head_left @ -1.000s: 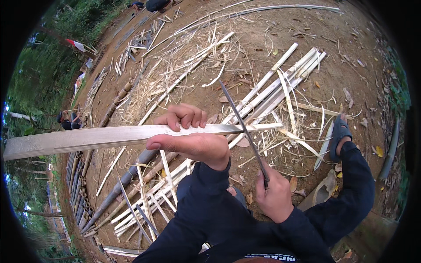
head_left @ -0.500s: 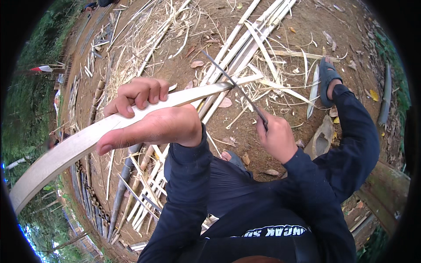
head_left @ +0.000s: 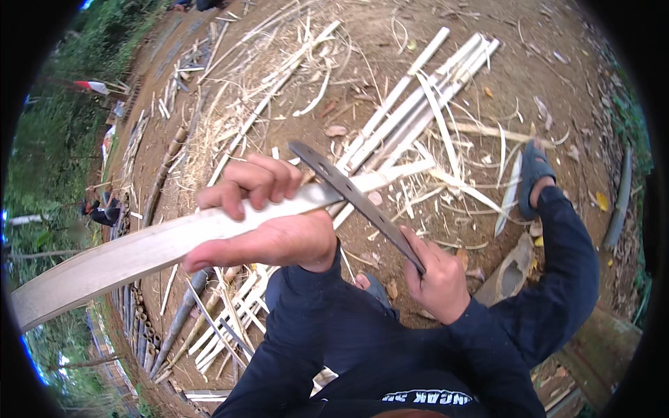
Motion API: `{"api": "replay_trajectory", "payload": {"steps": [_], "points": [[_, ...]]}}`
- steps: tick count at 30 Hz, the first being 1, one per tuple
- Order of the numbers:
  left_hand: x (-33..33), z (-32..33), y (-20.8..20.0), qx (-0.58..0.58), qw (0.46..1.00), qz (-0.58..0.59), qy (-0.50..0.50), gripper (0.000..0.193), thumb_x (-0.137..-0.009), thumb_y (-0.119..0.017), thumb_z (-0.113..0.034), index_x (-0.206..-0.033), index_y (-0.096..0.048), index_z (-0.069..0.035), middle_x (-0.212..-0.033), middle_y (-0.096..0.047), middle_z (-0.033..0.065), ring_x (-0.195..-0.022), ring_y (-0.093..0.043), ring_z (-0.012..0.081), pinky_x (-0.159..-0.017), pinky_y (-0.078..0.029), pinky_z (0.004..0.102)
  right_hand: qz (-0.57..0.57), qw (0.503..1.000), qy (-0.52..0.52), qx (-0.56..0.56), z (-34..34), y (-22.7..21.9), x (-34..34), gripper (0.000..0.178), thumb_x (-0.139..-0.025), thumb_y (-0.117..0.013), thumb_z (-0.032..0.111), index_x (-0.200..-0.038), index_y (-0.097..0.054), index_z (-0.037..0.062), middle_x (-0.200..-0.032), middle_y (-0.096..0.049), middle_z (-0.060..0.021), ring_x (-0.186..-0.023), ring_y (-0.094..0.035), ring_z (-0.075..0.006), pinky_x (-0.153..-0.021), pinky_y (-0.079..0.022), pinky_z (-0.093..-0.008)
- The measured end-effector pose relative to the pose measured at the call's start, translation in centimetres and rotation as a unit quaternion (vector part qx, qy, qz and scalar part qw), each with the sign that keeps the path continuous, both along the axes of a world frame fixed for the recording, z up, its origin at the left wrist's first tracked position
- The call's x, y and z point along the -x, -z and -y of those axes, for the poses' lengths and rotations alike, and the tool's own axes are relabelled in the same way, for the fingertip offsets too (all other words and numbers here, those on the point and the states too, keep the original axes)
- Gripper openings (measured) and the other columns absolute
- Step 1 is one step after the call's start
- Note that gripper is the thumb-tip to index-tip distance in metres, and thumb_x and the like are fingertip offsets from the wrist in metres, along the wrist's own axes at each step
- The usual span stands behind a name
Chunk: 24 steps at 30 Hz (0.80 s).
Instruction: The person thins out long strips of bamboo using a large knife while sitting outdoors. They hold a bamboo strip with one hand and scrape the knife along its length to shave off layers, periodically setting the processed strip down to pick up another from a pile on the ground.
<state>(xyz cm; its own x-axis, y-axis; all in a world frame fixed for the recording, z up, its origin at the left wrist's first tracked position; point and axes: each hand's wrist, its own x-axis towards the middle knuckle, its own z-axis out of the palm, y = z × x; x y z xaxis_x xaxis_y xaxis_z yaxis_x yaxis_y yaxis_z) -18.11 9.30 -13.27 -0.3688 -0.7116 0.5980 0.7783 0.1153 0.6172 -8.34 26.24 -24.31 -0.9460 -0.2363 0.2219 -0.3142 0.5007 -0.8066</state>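
My left hand is wrapped round a long, pale bamboo strip, with the thumb lying along the near side and the fingers curled over the far side. One part of the strip runs out past the thumb to the left rim of the view, and the other part reaches to the right. My right hand grips the lower end of a long dark knife, a flat blade with several holes along it. The blade crosses the strip just right of my left fingers, seemingly against it; the exact contact is hidden.
Split bamboo strips lie in a bundle on the dirt ahead, among curled shavings. More strips and dark poles lie at the lower left. A cut bamboo piece lies beside my leg. A person is far left.
The knife has come nearer my left fingers and turned, so its flat, holed face shows instead of a thin edge. Both hands sit lower in view, and the view has shifted.
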Motion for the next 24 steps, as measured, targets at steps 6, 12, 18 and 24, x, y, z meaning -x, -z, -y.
{"api": "replay_trajectory", "payload": {"steps": [6, 12, 18, 24], "points": [[-0.1, 1.0, -0.1, -0.076, 0.996, 0.043, -0.003, 0.073, -0.084, -0.022, -0.085, -0.076, -0.025, -0.013, -0.057, -0.026, 0.0006, -0.047, -0.023, 0.0084, -0.037, -0.018, 0.0242, 0.069, 0.996, 0.033, -0.037, -0.6, 5.9, 1.8, 0.033, -0.084, -0.061, 0.005, -0.117, -0.063, -0.001, -0.069, -0.061, -0.0201, -0.058, -0.062, -0.0346, -0.055, -0.05, -0.0434], [-0.1, 0.7, -0.5, -0.04, 0.998, 0.05, 0.002, 0.073, -0.083, -0.022, -0.087, -0.078, -0.023, -0.014, -0.055, -0.023, -0.0005, -0.045, -0.021, 0.0088, -0.038, -0.018, 0.0238, 0.016, 0.996, 0.063, -0.065, 0.2, 5.3, 1.1, 0.032, -0.086, -0.059, 0.007, -0.117, -0.062, 0.0002, -0.072, -0.063, -0.0222, -0.062, -0.065, -0.0362, -0.057, -0.05, -0.0457], [0.3, 1.2, -0.1, -0.039, 0.993, 0.101, -0.038, 0.076, -0.078, -0.02, -0.091, -0.077, -0.023, -0.015, -0.054, -0.024, -0.0007, -0.045, -0.021, 0.0087, -0.038, -0.017, 0.0244, 0.018, 0.997, 0.024, -0.069, 1.3, 1.6, 0.3, 0.026, -0.087, -0.058, 0.009, -0.112, -0.062, 0.0, -0.073, -0.065, -0.0229, -0.064, -0.065, -0.0384, -0.058, -0.052, -0.0471], [0.3, 0.2, 0.6, -0.019, 0.994, 0.099, -0.044, 0.076, -0.076, -0.02, -0.093, -0.076, -0.024, -0.016, -0.056, -0.025, -0.0017, -0.046, -0.022, 0.0088, -0.039, -0.017, 0.0218, 0.119, 0.975, 0.076, -0.17, -2.6, 9.9, 2.7, 0.029, -0.088, -0.059, 0.01, -0.115, -0.061, 0.0007, -0.072, -0.064, -0.0225, -0.062, -0.065, -0.0395, -0.059, -0.053, -0.0486]]}}
